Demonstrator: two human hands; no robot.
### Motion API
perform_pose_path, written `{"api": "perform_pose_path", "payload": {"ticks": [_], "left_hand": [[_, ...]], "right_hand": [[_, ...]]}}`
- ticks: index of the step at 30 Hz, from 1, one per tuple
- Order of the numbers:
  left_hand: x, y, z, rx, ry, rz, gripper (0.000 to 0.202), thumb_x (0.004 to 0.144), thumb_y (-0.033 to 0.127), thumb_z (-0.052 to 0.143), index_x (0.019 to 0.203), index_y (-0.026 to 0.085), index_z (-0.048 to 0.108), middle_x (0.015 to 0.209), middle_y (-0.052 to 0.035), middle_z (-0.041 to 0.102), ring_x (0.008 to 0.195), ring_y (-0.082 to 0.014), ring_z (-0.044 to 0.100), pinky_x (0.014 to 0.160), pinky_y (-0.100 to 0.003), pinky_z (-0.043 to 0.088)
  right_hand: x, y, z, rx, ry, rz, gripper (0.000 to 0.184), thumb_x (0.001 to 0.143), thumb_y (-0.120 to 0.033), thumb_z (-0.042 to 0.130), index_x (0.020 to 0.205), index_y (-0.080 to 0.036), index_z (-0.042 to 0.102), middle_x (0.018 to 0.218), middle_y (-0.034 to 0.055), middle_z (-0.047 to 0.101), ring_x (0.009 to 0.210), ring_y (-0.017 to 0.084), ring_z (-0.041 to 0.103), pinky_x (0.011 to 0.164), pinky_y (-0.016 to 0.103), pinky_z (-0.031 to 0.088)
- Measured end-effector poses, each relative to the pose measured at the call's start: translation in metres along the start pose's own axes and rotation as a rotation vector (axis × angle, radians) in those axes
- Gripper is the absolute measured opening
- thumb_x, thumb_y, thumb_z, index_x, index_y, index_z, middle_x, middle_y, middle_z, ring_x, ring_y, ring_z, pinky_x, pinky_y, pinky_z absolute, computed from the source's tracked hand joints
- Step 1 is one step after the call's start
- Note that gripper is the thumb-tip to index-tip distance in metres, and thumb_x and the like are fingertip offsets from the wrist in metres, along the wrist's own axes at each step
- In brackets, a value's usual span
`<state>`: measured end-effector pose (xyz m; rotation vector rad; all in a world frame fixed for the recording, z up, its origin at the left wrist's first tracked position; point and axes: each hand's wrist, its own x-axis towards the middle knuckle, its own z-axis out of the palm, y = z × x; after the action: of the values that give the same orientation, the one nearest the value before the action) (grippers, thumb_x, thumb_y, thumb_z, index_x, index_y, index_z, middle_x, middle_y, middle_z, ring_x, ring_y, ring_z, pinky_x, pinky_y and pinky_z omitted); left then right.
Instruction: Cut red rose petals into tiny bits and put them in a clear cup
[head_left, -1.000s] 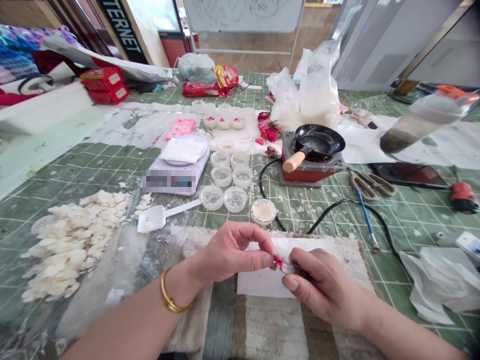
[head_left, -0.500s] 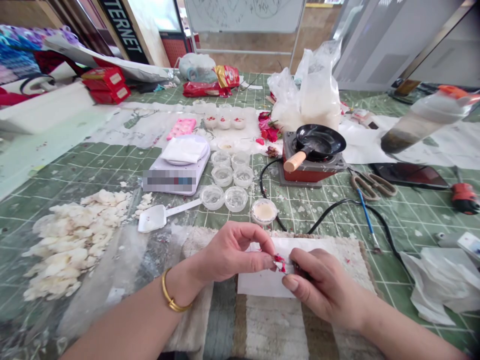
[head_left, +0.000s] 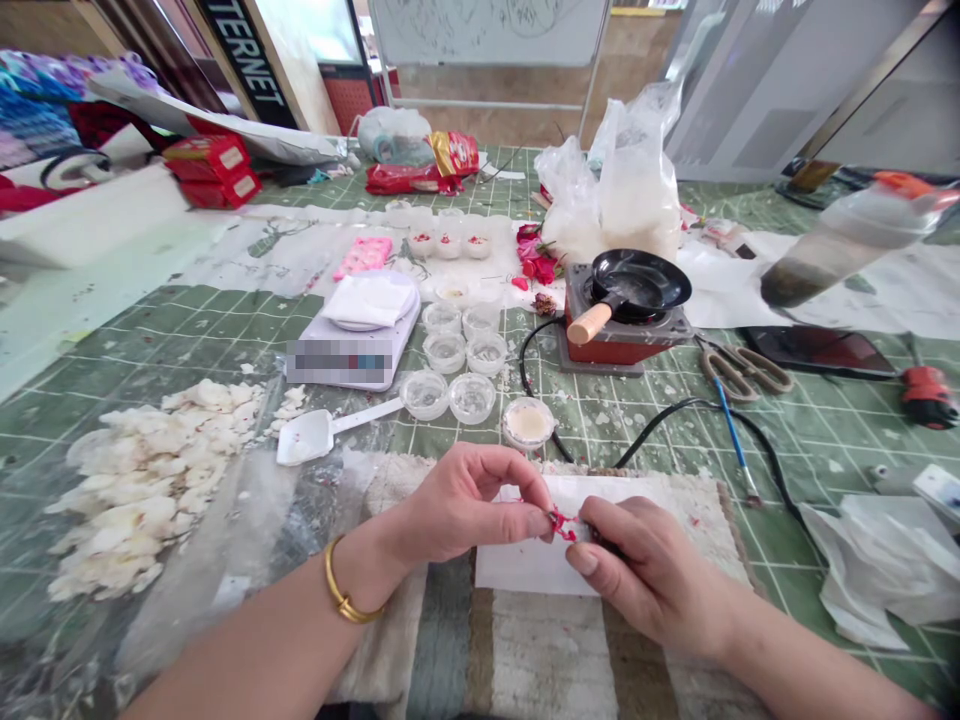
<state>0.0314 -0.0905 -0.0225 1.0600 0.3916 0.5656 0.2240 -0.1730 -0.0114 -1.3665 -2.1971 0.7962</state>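
My left hand is closed, thumb and forefinger pinching small red petal bits. Opposite it, my right hand wraps round a small knife; most of its dark handle is hidden in the palm. Red bits cling around the blade, close to my left fingertips. Both hands are over a sheet of white paper, which lies on a striped cloth. Just beyond the paper stands a small clear cup with cream-coloured contents.
Several clear cups, a scale and a white scoop stand ahead. Cream flakes lie at left. A black pan sits on a small stove, its cord running right past scissors and a brush.
The red bits and blade between my fingers have shifted and turned slightly. Both hands stay in almost the same place.
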Motion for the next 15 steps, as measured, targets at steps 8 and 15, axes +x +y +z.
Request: {"api": "perform_pose_path", "payload": {"ticks": [8, 15], "left_hand": [[0.0002, -0.0014, -0.0006, -0.033, 0.005, 0.014, 0.005, 0.073, 0.015, 0.073, 0.075, 0.012, 0.069, 0.07, -0.0025, 0.064, 0.067, -0.0106, 0.057, 0.065, -0.024, 0.044], [-0.0008, -0.0025, -0.0015, -0.047, 0.032, 0.003, 0.006, 0.072, 0.015, 0.074, 0.076, 0.012, 0.07, 0.072, -0.0025, 0.065, 0.068, -0.0106, 0.057, 0.065, -0.024, 0.044]], "right_hand": [[0.0008, 0.0006, -0.0004, -0.011, 0.002, -0.001, 0.034, 0.095, -0.042, 0.038, 0.068, -0.022, 0.031, 0.051, -0.0078, 0.032, 0.045, 0.008, 0.028, 0.044, 0.022, 0.02], [0.0013, 0.0015, 0.0006, -0.001, 0.022, -0.015, 0.034, 0.093, -0.043, 0.041, 0.069, -0.022, 0.03, 0.051, -0.0082, 0.033, 0.044, 0.007, 0.028, 0.044, 0.022, 0.02]]}}
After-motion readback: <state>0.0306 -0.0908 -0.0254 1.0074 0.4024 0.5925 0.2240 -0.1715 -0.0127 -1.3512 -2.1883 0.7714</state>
